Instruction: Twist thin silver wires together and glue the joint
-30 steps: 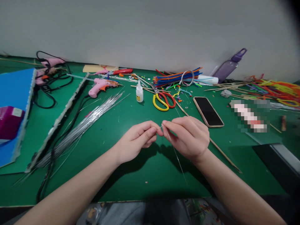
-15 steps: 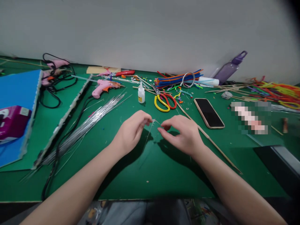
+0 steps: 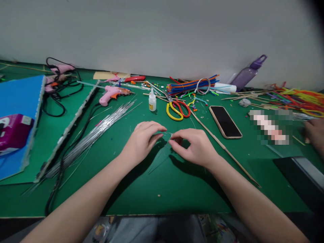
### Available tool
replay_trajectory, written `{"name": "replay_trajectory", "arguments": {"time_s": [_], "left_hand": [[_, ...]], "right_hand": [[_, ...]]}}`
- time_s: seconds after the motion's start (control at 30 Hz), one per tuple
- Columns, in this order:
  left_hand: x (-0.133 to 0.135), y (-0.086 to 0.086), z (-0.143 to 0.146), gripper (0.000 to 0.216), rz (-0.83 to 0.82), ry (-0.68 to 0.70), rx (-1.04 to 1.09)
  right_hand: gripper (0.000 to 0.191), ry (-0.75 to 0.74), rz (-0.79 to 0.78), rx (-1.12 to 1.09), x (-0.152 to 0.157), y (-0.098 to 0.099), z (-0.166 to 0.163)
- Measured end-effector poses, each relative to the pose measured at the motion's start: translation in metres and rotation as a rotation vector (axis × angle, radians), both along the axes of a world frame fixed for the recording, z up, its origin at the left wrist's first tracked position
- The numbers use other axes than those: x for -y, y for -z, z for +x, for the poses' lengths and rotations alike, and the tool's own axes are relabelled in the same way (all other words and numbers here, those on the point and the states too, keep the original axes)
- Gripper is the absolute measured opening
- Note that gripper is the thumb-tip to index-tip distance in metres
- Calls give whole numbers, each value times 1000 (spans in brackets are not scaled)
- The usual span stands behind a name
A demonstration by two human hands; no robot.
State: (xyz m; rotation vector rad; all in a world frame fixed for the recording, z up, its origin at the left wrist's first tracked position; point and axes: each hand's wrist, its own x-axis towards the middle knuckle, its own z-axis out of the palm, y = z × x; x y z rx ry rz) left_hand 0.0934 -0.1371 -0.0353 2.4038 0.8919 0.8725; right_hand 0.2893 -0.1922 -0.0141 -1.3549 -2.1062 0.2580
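Over the middle of the green table, my right hand [image 3: 196, 145] pinches a thin silvery wire [image 3: 162, 153] between thumb and forefinger. A small twisted part of it shows at the fingertips, and a loose end slants down to the left. My left hand [image 3: 143, 140] faces it, thumb and forefinger apart, its fingertips close to the wire's short ends. Just beyond the hands stand a small white glue bottle [image 3: 152, 103] and scissors [image 3: 177, 110] with yellow and red handles. To the left lies a bundle of silvery wires [image 3: 93, 136].
A pink glue gun [image 3: 111, 95] with a black cord lies behind the wires. Right of my hands are a bamboo stick [image 3: 227, 153] and a phone [image 3: 225, 122]. Pipe cleaners [image 3: 189, 86] and a purple bottle [image 3: 246, 76] are at the back. Another person's hand [image 3: 315, 133] reaches in from the right.
My left hand has let go of the wire and its fingers have parted. My right hand now grips the wire's twisted part. Another person's hand has appeared at the right edge.
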Motion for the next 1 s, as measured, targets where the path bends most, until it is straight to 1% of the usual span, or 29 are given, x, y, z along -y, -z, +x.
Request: {"name": "replay_trajectory", "arguments": {"time_s": [0.1,0.27,0.43,0.53,0.67,0.77,0.87,0.93,1.0], "left_hand": [[-2,1,-1,18,-5,-29,-2],[-3,-2,-4,17,-32,-75,-10],[-2,-4,-6,18,-55,-104,-39],[-2,-3,-7,19,-48,-117,-46],[-2,-3,-8,23,-26,-177,-8],[-1,-7,-8,25,-22,-300,50],[1,-12,-8,23,-55,-418,119],[4,-15,-7,22,-73,-439,150],[8,-18,-6,20,-89,-401,155]], "right_hand": [[18,29,25,-8,0,-4,3],[30,127,101,-39,-1,-5,12],[38,218,174,-148,-4,0,20],[40,262,192,-225,-7,0,25],[40,303,202,-266,-10,-1,30],[39,324,215,-273,-12,-1,33],[38,340,219,-255,-14,-1,34],[31,339,234,-219,-15,-1,34],[21,293,262,-164,-17,-2,34]]}}
